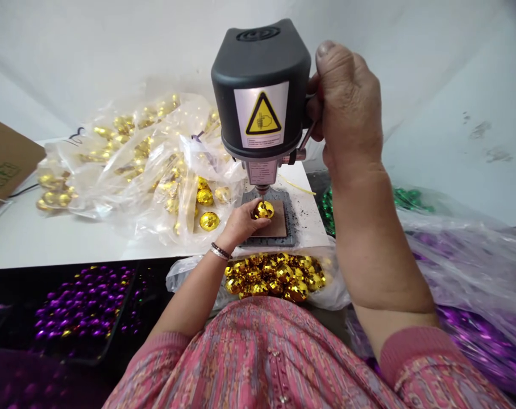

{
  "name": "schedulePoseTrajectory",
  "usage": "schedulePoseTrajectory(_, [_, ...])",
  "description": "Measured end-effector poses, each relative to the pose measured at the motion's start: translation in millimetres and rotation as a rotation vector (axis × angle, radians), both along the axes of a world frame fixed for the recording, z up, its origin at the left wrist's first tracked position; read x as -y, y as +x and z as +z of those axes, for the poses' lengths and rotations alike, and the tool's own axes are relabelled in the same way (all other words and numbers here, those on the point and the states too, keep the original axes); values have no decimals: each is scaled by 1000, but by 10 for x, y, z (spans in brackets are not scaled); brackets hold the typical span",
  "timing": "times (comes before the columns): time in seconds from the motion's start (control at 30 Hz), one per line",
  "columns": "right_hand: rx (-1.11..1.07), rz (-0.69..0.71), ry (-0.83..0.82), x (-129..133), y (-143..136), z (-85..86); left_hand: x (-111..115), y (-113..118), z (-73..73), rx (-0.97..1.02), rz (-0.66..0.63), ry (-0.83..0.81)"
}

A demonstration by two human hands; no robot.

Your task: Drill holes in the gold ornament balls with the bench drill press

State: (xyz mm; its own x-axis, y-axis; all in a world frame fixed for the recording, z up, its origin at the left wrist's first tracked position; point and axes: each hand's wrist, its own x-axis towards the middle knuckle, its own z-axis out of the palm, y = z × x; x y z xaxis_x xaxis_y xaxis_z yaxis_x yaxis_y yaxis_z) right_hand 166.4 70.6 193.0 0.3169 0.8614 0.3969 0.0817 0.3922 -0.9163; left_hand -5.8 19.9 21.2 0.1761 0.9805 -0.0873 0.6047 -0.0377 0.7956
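My left hand point(242, 222) grips a shiny gold faceted ball point(264, 210) between thumb and fingers. The ball rests on a brown board point(277, 226) on the grey base point(289, 207) of a small drill press point(260, 85). Right above the ball is the drill's chuck point(263, 192); whether the bit is inside the ball I cannot tell. My right hand point(347, 96) is closed around the lever point(308, 133) at the right side of the dark motor housing. Its fingers are partly hidden behind the thumb and the housing.
Clear plastic bags of gold balls point(134, 153) cover the white table point(91, 244). A loose gold ball point(209, 221) lies left of the press. In front sits an open bag of gold balls point(279, 275). Purple balls point(85, 301) fill a black bin at lower left; purple bags point(475, 335) lie right.
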Motion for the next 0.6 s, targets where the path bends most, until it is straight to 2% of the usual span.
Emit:
schedulePoseTrajectory(0.17, [-36,32,97,80,-3,-62,-13,-34,-92,99,-11,-40])
schedulePoseTrajectory(0.33, [101,80,322,396,78,-319,-5,-40,-130,85,-27,7])
schedulePoseTrajectory(0.47, [218,61,330,668,133,-540,0,-41,-128,61,-39,28])
schedulePoseTrajectory(0.6, [248,51,319,803,142,-692,8,-46,-114,65,-44,22])
